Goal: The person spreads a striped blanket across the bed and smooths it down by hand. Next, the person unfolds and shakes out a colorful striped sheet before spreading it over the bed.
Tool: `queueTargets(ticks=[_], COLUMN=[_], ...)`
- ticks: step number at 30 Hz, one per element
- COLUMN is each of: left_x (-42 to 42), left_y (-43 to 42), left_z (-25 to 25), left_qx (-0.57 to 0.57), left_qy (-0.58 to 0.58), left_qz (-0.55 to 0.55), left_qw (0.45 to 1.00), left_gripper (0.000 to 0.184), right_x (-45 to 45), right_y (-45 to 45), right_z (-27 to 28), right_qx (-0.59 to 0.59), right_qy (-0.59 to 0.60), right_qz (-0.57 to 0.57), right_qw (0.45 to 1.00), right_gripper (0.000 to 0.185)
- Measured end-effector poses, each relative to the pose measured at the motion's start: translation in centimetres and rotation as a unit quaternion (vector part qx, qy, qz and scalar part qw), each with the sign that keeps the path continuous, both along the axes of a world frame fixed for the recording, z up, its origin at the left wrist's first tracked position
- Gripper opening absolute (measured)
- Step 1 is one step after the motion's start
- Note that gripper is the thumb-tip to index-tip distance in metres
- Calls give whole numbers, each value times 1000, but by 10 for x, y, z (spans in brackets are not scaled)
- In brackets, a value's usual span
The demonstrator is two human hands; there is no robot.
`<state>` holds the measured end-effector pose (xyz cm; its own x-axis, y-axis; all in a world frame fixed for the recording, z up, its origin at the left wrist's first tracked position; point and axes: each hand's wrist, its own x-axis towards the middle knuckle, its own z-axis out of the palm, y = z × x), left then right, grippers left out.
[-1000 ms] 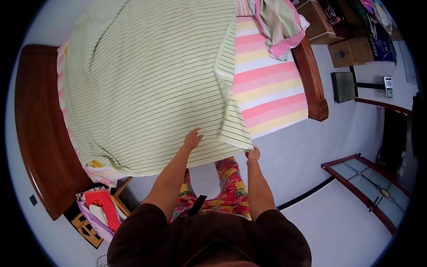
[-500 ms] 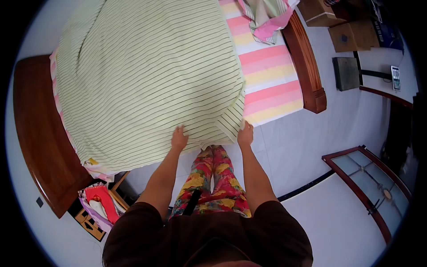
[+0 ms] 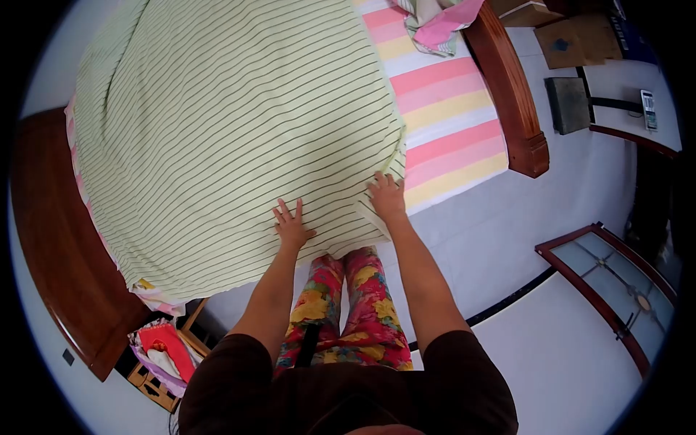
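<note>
Far left, a wooden headboard (image 3: 69, 254); beside it the green striped blanket (image 3: 217, 138) lies spread wide, wrinkled toward its left side. Left hand (image 3: 292, 223) is palm down at the blanket's near edge, grip spread, fingers fanned; right hand (image 3: 386, 196), grip also spread, lies over the folded near corner. Farther right, pink-and-yellow striped sheet (image 3: 451, 130), then wooden footboard (image 3: 511, 90).

I see the bed (image 3: 510, 87) under a pink, yellow and white sheet (image 3: 453, 138) — green striped cover (image 3: 225, 138) spread left, bunched cloth (image 3: 438, 27) far right.
</note>
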<state>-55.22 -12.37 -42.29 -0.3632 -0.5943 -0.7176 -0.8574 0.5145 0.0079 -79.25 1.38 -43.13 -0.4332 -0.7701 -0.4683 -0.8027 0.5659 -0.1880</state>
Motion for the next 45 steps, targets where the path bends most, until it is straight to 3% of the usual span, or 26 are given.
queueTargets(ticks=[2,7,10,11,15,18,21,23,25,26,28,30,33,36,37,40,41,44,45], left_x=[5,10,43,44,53,24,-49,-128,-221,-253,-329,-395,-453,-481,-489,-506,-511,-517,-510], left_y=[-1,-12,-5,1,27,6,-46,-77,-103,-115,-137,-135,-126,-126,-125,-147,-146,-169,-177], left_z=[-4,8,-1,7,4,6,-16,-21,-9,-27,-36,-27,-35,-29,-27,-64,-68,-46,-43], left_qx=[-13,25,48,67,107,162,257,145,74,7,-71,-86,-193,-223,-235,-182,-234,-74,39], left_qy=[25,61,78,53,24,-37,2,97,152,288,322,277,96,53,37,111,123,-8,-4], left_qz=[-14,-29,-130,-138,-172,-161,-138,-106,19,36,117,228,175,122,52,11,18,-115,35], left_qw=[999,997,987,987,979,973,957,979,986,957,937,930,961,966,970,977,964,991,999], left_gripper=[109,102,99,91,83,64,46,41,50,55,66,78,87,84,77,64,44,25,23], right_x=[-13,-27,-32,-36,-29,-34,-49,-66,-85,-94,-105,-111,-108,-116,-116,-126,-132,-152,-159], right_y=[-10,8,25,25,20,22,30,52,68,76,88,104,114,104,104,108,110,117,119], right_z=[18,3,7,12,-3,-40,-53,-43,-34,-26,-28,-34,-28,10,15,31,42,48,49], right_qx=[86,187,135,142,130,147,160,169,158,145,121,104,54,-8,-9,-23,-36,-26,-15], right_qy=[-28,-37,-77,-95,-11,31,22,-23,-46,-50,-63,-83,-118,-190,-190,-189,-188,-199,-204], right_qz=[-38,-197,-352,-386,-328,-311,-310,-323,-330,-331,-303,-246,-196,-231,-218,-201,-210,-220,-222], right_qw=[995,962,923,906,936,938,937,931,930,931,943,960,972,954,957,961,959,955,953], right_gripper=[31,47,64,79,52,29,18,19,19,19,18,17,16,15,14,12,11,11,10])
